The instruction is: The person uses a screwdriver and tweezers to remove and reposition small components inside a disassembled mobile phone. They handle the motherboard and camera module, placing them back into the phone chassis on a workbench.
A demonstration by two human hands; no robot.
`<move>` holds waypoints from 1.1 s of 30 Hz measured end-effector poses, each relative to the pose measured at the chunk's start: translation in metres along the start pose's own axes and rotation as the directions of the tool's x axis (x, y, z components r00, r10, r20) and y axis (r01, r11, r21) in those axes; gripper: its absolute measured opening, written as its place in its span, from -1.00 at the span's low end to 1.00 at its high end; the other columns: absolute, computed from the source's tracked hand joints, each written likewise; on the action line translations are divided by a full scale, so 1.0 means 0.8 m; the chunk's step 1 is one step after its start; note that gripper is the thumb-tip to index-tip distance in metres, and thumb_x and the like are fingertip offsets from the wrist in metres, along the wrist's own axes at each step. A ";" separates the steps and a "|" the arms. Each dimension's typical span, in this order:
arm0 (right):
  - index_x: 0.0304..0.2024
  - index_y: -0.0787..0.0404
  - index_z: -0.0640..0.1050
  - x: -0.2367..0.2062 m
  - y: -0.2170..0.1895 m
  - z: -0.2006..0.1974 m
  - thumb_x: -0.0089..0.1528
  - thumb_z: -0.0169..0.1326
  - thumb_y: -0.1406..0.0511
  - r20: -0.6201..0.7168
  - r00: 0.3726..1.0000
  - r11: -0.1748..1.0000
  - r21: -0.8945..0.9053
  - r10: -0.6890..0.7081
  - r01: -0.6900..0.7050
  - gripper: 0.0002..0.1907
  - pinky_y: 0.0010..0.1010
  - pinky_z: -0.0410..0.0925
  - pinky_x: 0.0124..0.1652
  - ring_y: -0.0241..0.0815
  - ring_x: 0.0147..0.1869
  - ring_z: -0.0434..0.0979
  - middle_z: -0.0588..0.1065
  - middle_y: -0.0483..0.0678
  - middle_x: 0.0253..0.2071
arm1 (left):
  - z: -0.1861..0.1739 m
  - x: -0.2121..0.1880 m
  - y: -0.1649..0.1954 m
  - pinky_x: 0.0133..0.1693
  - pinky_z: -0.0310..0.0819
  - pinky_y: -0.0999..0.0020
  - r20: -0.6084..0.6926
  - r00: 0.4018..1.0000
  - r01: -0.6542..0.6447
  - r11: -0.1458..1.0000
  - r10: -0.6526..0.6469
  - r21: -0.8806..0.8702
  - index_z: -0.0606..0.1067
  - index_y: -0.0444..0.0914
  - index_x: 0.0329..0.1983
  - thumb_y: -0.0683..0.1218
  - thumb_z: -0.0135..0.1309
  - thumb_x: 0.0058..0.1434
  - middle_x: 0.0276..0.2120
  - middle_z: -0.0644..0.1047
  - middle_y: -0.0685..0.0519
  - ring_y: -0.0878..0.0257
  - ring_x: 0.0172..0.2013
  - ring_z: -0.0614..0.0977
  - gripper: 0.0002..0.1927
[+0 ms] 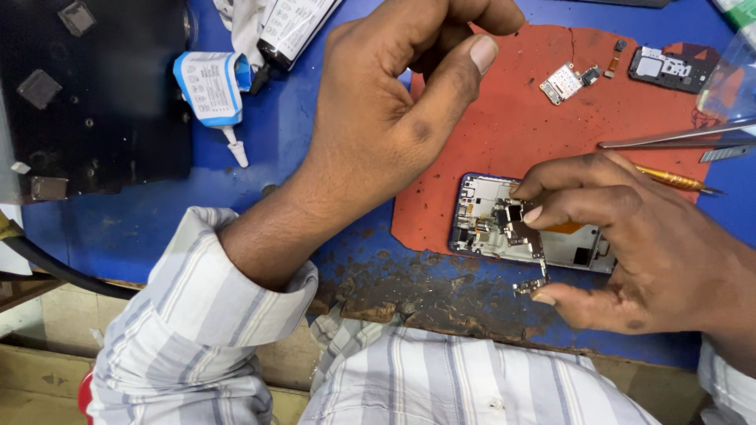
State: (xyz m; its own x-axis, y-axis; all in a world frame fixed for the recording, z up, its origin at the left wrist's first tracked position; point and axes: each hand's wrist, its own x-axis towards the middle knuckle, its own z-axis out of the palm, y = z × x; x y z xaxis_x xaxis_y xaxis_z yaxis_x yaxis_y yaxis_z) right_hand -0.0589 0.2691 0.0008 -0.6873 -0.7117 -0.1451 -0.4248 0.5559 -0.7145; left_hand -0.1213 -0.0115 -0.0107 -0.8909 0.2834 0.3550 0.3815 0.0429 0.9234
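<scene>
The right hand [630, 252] pinches a small circuit board [526, 236] between forefinger and thumb, holding it over an opened phone [492, 216] that lies near the front edge of the red mat [504, 134]. The left hand [394, 102] hovers above the mat's left edge, fingers curled in loosely, holding nothing. Near the mat's back right corner lie a small square component [563, 83] and a dark cover plate [669, 69]. Tweezers [669, 138] and a yellow-handled tool [677, 181] rest by the mat's right edge. A blue-and-white glue tube [213, 90] lies on the blue worktop [118, 220], left of the mat.
</scene>
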 end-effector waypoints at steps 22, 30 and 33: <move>0.14 0.30 0.30 0.012 -0.017 -0.014 0.08 0.27 0.35 -0.267 0.964 0.884 0.454 0.012 0.115 -0.37 -0.23 0.44 0.35 -0.13 0.31 0.48 0.36 0.18 0.20 | -0.010 -0.001 0.001 -0.40 0.27 0.45 -0.094 0.979 -0.151 0.950 0.183 0.273 0.51 -0.32 -0.22 -0.26 0.13 0.54 -0.46 0.51 0.07 0.41 -0.49 0.45 -0.85; 0.04 0.36 0.54 0.011 -0.033 -0.029 0.02 0.39 0.32 -0.286 0.953 0.984 -0.106 0.104 -0.140 -0.44 -0.30 0.42 0.14 -0.06 0.19 0.54 0.41 0.18 0.18 | -0.032 -0.055 0.081 -0.37 0.34 0.36 -0.336 0.870 -0.151 0.844 0.361 0.515 0.51 -0.35 -0.13 -0.33 0.15 0.36 -0.36 0.54 -0.01 0.26 -0.42 0.49 -0.92; -0.05 0.30 0.62 0.014 -0.034 -0.030 -0.14 0.44 0.19 -0.232 0.965 0.904 -0.427 -0.120 0.010 -0.37 -0.21 0.44 -0.02 -0.02 0.02 0.55 0.52 0.10 0.01 | -0.013 -0.088 0.099 -0.35 0.40 0.33 -0.186 0.938 -0.171 0.857 0.293 0.487 0.51 -0.36 -0.09 -0.36 0.13 0.30 -0.33 0.56 -0.03 0.21 -0.38 0.52 -0.85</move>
State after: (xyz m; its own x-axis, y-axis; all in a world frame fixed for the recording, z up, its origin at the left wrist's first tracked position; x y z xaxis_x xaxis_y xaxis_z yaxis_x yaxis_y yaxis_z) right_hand -0.0693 0.2565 0.0350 -0.7490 -0.6543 0.1040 -0.6424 0.6789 -0.3555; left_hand -0.0313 -0.0378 0.0387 -0.7695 0.1006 0.6306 0.5994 0.4543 0.6590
